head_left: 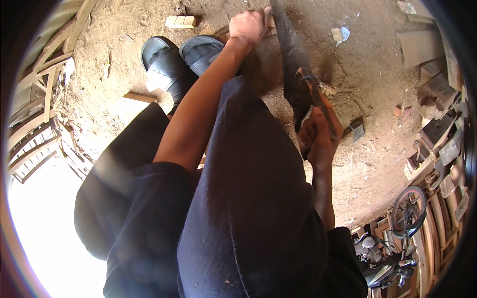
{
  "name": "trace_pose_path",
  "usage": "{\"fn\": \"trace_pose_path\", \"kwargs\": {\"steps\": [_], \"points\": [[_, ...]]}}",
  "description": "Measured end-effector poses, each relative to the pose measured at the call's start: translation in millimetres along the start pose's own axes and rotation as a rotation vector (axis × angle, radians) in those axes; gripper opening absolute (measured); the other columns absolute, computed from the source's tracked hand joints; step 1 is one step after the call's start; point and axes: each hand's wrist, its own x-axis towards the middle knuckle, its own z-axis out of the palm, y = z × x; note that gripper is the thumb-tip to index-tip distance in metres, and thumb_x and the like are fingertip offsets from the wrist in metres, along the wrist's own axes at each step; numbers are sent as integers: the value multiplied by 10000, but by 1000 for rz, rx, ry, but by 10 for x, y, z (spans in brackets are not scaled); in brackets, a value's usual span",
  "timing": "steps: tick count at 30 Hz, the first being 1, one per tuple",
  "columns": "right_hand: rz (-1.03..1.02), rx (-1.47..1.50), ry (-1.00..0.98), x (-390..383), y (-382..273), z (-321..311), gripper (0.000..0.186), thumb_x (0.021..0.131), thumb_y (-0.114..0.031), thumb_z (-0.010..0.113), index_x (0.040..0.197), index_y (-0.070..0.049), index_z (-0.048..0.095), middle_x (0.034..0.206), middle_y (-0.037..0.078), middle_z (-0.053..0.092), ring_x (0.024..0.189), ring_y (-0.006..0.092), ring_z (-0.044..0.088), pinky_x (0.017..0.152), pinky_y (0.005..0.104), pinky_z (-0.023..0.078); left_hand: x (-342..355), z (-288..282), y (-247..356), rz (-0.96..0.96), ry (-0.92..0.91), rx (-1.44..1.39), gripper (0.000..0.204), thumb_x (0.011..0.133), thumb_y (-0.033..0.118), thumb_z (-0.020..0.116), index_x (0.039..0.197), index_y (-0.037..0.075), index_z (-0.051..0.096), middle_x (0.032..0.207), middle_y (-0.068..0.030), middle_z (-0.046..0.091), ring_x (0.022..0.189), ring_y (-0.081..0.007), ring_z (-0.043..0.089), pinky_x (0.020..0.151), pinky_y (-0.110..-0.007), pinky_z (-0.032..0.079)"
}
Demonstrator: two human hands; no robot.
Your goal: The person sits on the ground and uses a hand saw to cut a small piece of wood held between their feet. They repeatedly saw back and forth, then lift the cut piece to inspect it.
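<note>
Handsaw (290, 44) lies toward 1 o'clock, its dark blade running up to the top edge near 12 and its toothed side facing 9. At its lower end, between 2 and 3 o'clock, the right hand (322, 135) has its grip clenched around the brown handle (315, 92), with a bluish tie (309, 77) circling the wood where it meets the blade. Toward 12 o'clock the left hand (248, 26) is bunched just beside the blade, its fingers curled; whether that grip grasps anything, I cannot tell. Beneath it shows a brownish piece (271, 31), mostly hidden. Two black shoes (166, 59) stand on the dirt floor (370, 166) at 11 o'clock, with pale wood blocks (180, 22) farther out that way. Dark trousers (248, 164) fill the middle and run down to 6. Just beside the right hand, toward 3 o'clock, lies a small dark scrap (357, 129). Wood offcuts (437, 94) heap up near the rim between 2 and 3, and a motorcycle (385, 270) stands at 4.
</note>
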Motion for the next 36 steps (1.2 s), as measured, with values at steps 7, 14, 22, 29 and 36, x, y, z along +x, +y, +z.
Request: {"fn": "trace_pose_path", "kwargs": {"steps": [7, 14, 22, 29, 36], "points": [[-141, -316, -89, 33, 124, -34, 441, 942, -111, 554, 1357, 28, 491, 875, 23, 603, 717, 51, 514, 643, 200, 422, 97, 240, -61, -230, 54, 14, 576, 963, 457, 350, 894, 24, 723, 930, -227, 696, 875, -365, 693, 809, -427, 548], [1, -222, -70, -8, 106, -83, 445, 944, -133, 550, 1351, 37, 492, 962, 68, 633, 799, 82, 546, 728, 227, 449, 38, 107, 52, -291, 25, -13, 535, 943, 422, 375, 887, 26, 730, 919, -222, 700, 904, -364, 688, 817, -427, 541], [-112, -372, -125, -37, 183, -136, 449, 949, -122, 545, 1360, 42, 474, 1172, 170, 635, 1033, 175, 601, 884, 276, 458, -121, -31, 194, -312, 119, 5, 487, 930, 370, 396, 804, 44, 735, 846, -222, 700, 825, -376, 693, 787, -437, 536], [-230, -388, -118, -84, 486, -224, 484, 948, -160, 542, 1383, 34, 452, 919, 68, 613, 729, 82, 517, 633, 220, 404, -109, 22, 161, -295, 108, 42, 504, 942, 378, 386, 803, 39, 732, 841, -222, 700, 818, -374, 694, 787, -436, 535], [-198, -306, -109, 66, 467, -126, 479, 951, -165, 521, 1378, 42, 456, 842, 32, 611, 650, 60, 495, 564, 213, 410, -96, 101, 139, -289, 123, 42, 496, 940, 371, 398, 789, 33, 728, 816, -218, 698, 804, -375, 693, 768, -440, 538]]}}
